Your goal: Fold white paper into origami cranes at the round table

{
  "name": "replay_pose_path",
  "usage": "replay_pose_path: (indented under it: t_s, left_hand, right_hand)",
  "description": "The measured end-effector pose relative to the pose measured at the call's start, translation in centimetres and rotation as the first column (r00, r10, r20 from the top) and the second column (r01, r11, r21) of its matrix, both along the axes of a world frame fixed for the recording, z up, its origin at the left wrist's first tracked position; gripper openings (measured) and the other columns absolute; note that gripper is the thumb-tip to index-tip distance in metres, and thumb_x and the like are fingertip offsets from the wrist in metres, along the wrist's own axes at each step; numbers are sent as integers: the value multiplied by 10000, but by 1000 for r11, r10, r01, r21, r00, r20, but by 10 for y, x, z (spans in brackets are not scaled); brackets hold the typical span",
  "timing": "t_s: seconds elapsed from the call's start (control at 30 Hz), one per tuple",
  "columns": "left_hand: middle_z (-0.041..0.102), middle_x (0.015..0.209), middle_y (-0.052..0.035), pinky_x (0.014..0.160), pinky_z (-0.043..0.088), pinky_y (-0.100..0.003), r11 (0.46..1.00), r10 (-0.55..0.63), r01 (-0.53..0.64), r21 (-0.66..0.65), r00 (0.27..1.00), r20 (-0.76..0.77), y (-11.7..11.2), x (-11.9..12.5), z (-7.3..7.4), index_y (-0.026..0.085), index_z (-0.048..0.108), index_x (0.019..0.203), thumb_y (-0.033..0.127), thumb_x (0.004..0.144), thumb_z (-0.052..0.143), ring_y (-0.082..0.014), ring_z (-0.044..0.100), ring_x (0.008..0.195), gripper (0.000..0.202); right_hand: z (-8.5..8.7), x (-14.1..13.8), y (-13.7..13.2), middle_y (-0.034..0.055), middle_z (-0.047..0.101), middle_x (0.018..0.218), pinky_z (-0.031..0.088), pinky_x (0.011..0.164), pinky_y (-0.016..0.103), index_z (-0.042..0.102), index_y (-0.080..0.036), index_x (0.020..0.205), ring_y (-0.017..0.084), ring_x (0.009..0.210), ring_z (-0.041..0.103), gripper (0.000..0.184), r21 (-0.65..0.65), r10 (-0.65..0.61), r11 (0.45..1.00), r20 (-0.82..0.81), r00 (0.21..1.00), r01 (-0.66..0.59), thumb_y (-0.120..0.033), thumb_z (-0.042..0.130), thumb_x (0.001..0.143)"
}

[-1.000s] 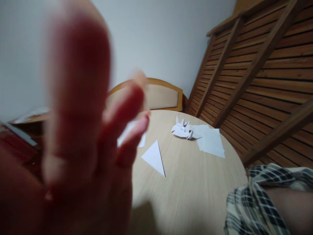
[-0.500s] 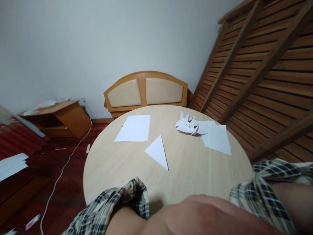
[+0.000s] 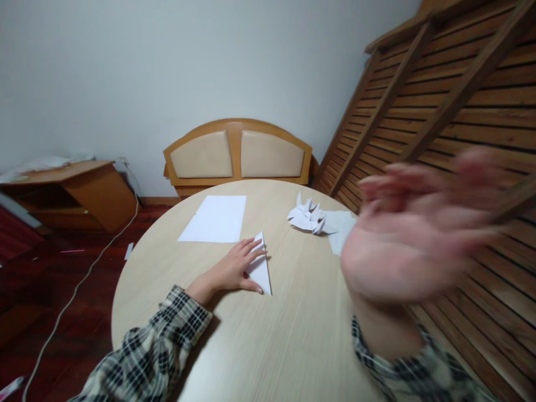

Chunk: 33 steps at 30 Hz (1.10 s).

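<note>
A folded white paper triangle [image 3: 260, 271] lies flat near the middle of the round table [image 3: 301, 324]. Spread over its left side, my left hand [image 3: 238, 264] rests with fingers apart, covering part of the paper. My right hand [image 3: 410, 240] is raised close to the camera at the right, palm showing, fingers loosely curled and apart, blurred by motion. It holds nothing and hides part of the stacked paper behind it. Between the hands and farther back sit several spiky folded paper pieces [image 3: 307, 216].
A white sheet [image 3: 215, 219] lies at the table's back left. Partly hidden paper sheets [image 3: 338, 226] lie at the right. A slatted wooden panel [image 3: 469, 95] leans along the right side. Behind the table stands a headboard [image 3: 237, 151]; a cord [image 3: 90, 271] runs across the floor.
My hands were together low at the front edge. The left has reached out onto the paper triangle; the right has swung up and to the right. The view has shifted slightly right.
</note>
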<state>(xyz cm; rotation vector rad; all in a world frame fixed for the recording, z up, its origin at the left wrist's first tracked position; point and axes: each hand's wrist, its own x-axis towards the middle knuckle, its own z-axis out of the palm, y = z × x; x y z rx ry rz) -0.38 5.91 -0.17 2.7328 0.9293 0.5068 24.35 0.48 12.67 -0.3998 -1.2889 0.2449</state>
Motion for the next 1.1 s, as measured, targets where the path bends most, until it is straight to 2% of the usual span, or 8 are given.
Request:
replay_pose_path:
  t_s: [0.1, 0.23, 0.33, 0.5, 0.67, 0.77, 0.87, 1.1]
  left_hand:
    - [279, 1580, -188, 1142, 260, -595, 997, 59, -60, -41, 998, -27, 8, -11, -10, 240, 396, 1451, 750, 631, 698, -404, 240, 1446, 1012]
    - [359, 1541, -189, 1135, 319, -537, 991, 93, -93, -97, 996, -4, 13, -16, -17, 220, 438, 1426, 703, 714, 672, -352, 339, 1415, 892]
    - [428, 1499, -187, 1128, 343, -518, 986, 110, -106, -129, 994, 24, 14, -18, -17, 201, 502, 1377, 659, 753, 672, -336, 397, 1384, 792]
    - [591, 1362, -137, 1100, 385, -490, 977, 126, -93, -192, 978, 165, 17, -18, -15, 219, 605, 1252, 516, 889, 595, -285, 491, 1314, 470]
    - [710, 1145, -98, 1030, 432, -456, 963, 142, -56, -263, 937, 320, 15, -11, -9, 244, 707, 1020, 379, 986, 437, -250, 607, 1146, 304]
    - [728, 991, -90, 871, 488, -406, 940, 258, -137, -312, 885, 389, 12, -7, -7, 232, 703, 944, 376, 962, 468, -233, 653, 915, 276]
    - [619, 691, -25, 668, 447, -325, 903, 387, -233, -360, 805, 449, 10, -3, -8, 209, 619, 749, 396, 943, 472, -184, 552, 662, 307]
    - [510, 735, 0, 684, 413, -297, 842, 534, -309, -442, 598, 598, 11, 6, -12, 212, 500, 786, 475, 934, 438, -172, 472, 705, 308]
  right_hand:
    - [-49, -18, 30, 58, 571, 1116, 484, 932, 438, 502, -293, 1315, 212, 1019, 590, 381, -43, -64, 997, 51, 997, 66, -439, 427, 972]
    - [-121, -22, 62, 66, 601, 1074, 469, 965, 444, 513, -276, 1303, 208, 1017, 585, 352, -271, -64, 943, 416, 907, 191, -264, 471, 954]
    - [-148, -22, 71, 72, 593, 1084, 506, 912, 402, 530, -267, 1279, 200, 1008, 596, 397, -397, 11, 889, 514, 858, 227, -150, 457, 907]
    - [-161, -32, 73, 76, 589, 1156, 458, 1017, 390, 556, -238, 1250, 186, 1120, 560, 598, -459, 221, 878, 640, 736, 136, 40, 373, 754]
    - [-166, -37, 75, 99, 583, 1141, 446, 1034, 401, 595, -201, 1205, 201, 1118, 556, 582, -486, 274, 867, 650, 709, 109, 58, 393, 725]
    - [-164, -37, 75, 88, 579, 1126, 454, 1022, 403, 626, -221, 1163, 206, 1107, 562, 514, -510, 302, 857, 619, 725, 78, 27, 463, 744]
    - [-159, -37, 73, 77, 579, 1124, 458, 1015, 399, 641, -244, 1146, 201, 1110, 566, 450, -518, 318, 854, 590, 742, 46, -17, 511, 780]
    - [-157, -38, 72, 106, 619, 1127, 443, 978, 412, 665, -200, 1096, 226, 1086, 562, 258, -431, 194, 888, 666, 720, 160, -304, 645, 860]
